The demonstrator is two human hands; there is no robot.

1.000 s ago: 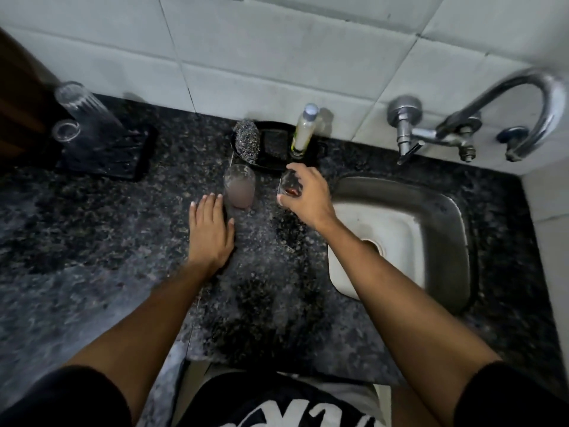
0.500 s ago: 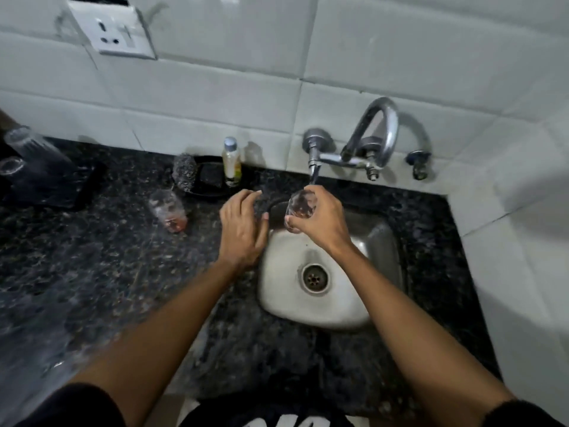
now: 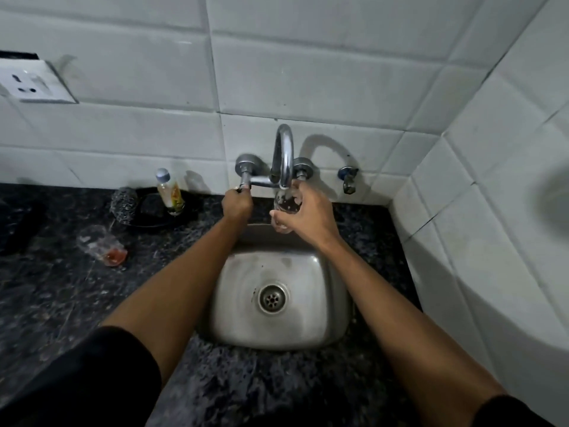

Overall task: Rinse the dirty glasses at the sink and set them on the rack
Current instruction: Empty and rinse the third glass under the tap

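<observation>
1. A second dirty glass [image 3: 103, 245] is sitting on the dark counter [image 3: 55, 303], well to the left of both sets of fingers, with a reddish residue in its bottom; it is probably waiting its turn for a rinse.
2. A scrubber [image 3: 124, 202] and a small bottle [image 3: 168, 192] are resting at a dark dish against the wall, nearer the left fingers than the glass but out of their reach as they lie now.
3. The left hand [image 3: 236, 204] is gripping the left tap handle [image 3: 244, 187], its fingers curling together round it, likely so the water can be turned on while the other hand is busy.
4. The spout [image 3: 285, 155] is arching forward between the two sets of fingers, its mouth opening just above the right fingertips; whether water is running I cannot tell.
5. The right hand [image 3: 303, 215] is holding the glass being rinsed [image 3: 286, 208] directly under that mouth, thumb on the near side and fingers curling round the far side, so any stream would be falling inside it.
6. The sink [image 3: 320, 322] is lying below the right fingers, catching whatever spills.
7. The rack is not showing anywhere in view, so the setting-down step is waiting.
</observation>
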